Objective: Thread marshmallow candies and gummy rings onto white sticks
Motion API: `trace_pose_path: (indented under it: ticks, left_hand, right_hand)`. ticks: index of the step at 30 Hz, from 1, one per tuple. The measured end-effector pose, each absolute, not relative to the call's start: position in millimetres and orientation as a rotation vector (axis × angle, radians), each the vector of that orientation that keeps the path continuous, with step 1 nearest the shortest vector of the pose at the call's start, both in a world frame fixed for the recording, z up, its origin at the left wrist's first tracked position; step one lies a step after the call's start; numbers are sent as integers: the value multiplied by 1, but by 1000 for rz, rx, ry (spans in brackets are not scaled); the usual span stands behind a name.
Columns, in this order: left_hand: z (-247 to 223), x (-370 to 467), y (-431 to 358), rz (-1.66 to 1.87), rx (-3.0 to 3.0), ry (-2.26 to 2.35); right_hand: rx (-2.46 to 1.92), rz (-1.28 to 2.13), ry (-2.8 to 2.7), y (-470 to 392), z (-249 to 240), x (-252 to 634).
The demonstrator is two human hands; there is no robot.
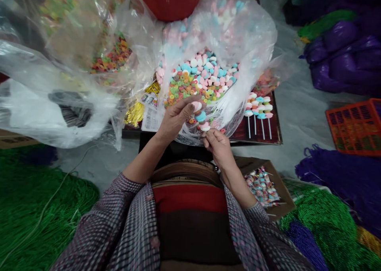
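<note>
Between my hands is a candy skewer (pixel 201 117) with pink, white and blue marshmallow pieces in a row; rings between them are hard to make out. My left hand (pixel 176 119) pinches the pink-and-white piece at its top end. Below, the fingers of my right hand (pixel 219 144) are closed at the skewer's lower end, where the stick is hidden. Behind them an open clear plastic bag (pixel 256 32) holds loose marshmallows (pixel 208 70) and ring-shaped gummies (pixel 181 87). Finished-looking skewers (pixel 258 106) with white sticks lie side by side on the dark table (pixel 275 130) at right.
Gold twist ties (pixel 134 114) lie left of the bag. Another plastic bag (pixel 80 40) holds gummy rings. A red basket (pixel 169 0) stands behind. A cardboard box (pixel 281 183) of wrapped candy sits at lower right. Green strands (pixel 35 207) and an orange crate (pixel 354 126) flank the table.
</note>
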State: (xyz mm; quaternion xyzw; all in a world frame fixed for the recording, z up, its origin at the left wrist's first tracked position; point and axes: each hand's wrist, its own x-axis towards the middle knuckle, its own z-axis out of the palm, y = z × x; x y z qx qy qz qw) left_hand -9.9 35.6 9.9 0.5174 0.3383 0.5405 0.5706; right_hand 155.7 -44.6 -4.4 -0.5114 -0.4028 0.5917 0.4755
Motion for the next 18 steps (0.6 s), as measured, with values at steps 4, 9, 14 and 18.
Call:
trace_pose_path:
  ticks: [4,9,14,18]
  left_hand:
    - [14,-7,35,1262,1209,804]
    - [16,-2,29,1209,1199,793]
    - [19,-3,27,1211,1235,804]
    - [19,0,27,1259,1209,815]
  right_hand:
    - [-1276,1343,-978,-46,-9,156]
    - [-1283,1346,-1016,-49,-11,154]
    - [-1320,1319,-1107,-45,-5,153]
    - [-1348,1225,-1093,-42,-1,150]
